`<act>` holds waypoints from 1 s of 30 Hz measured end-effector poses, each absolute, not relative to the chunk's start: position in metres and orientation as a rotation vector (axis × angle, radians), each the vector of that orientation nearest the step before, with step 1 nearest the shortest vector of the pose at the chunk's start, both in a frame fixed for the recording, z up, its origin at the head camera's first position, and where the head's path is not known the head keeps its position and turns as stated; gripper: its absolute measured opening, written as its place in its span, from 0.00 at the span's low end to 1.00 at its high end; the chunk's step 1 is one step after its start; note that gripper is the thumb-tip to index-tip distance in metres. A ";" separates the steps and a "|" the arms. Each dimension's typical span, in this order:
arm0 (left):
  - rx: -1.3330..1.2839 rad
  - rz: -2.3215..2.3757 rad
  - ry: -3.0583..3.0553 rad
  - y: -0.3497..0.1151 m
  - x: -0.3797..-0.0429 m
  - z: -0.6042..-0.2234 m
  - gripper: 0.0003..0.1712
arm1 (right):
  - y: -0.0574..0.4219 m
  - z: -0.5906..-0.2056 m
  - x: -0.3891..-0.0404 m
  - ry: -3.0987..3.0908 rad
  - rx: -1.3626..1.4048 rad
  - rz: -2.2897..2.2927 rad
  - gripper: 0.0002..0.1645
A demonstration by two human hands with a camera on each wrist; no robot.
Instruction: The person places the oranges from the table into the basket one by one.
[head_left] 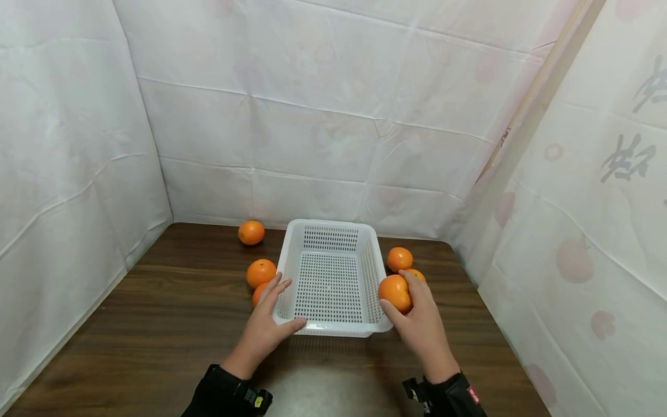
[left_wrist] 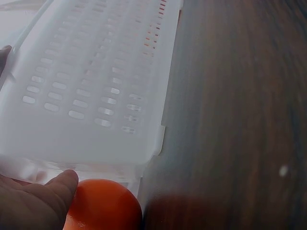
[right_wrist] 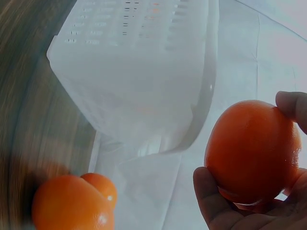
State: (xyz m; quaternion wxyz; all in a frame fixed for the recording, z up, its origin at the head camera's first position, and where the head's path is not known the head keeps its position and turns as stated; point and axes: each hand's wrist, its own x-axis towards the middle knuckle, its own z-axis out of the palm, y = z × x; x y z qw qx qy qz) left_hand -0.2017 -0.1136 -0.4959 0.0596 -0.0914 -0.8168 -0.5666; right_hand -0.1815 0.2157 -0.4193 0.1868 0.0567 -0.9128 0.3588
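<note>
A white plastic basket (head_left: 329, 289) with slotted walls and floor stands on the wooden table. My left hand (head_left: 263, 333) holds its near left corner, thumb on the front rim and fingers at the left side. In the left wrist view an orange (left_wrist: 105, 206) lies beside those fingers. My right hand (head_left: 419, 324) grips a glossy orange (head_left: 396, 292) between thumb and fingers, just outside the basket's right rim. The right wrist view shows this held orange (right_wrist: 252, 151) apart from the basket wall (right_wrist: 139, 91). Two more fruits sit behind it, one partly covered by the hand.
Left of the basket lie an orange (head_left: 251, 232) at the back, another orange (head_left: 260, 273) nearer, and a third orange (head_left: 258, 294) partly covered by the hand. On the right is an orange (head_left: 399, 259). White printed sheets (head_left: 312, 139) wall the dark wooden table (head_left: 172, 330).
</note>
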 end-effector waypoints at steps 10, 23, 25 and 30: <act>-0.296 -1.722 -2.457 -0.114 -0.202 -0.498 0.53 | 0.204 -0.428 -0.185 -2.601 0.191 1.011 0.46; -0.327 -1.727 -2.443 -0.115 -0.203 -0.498 0.52 | 0.194 -0.432 -0.192 -2.608 0.242 0.939 0.46; -0.329 -1.728 -2.442 -0.115 -0.203 -0.498 0.52 | 0.192 -0.433 -0.193 -2.609 0.241 0.921 0.46; -0.332 -1.727 -2.441 -0.115 -0.203 -0.499 0.51 | 0.187 -0.434 -0.195 -2.616 0.242 0.901 0.44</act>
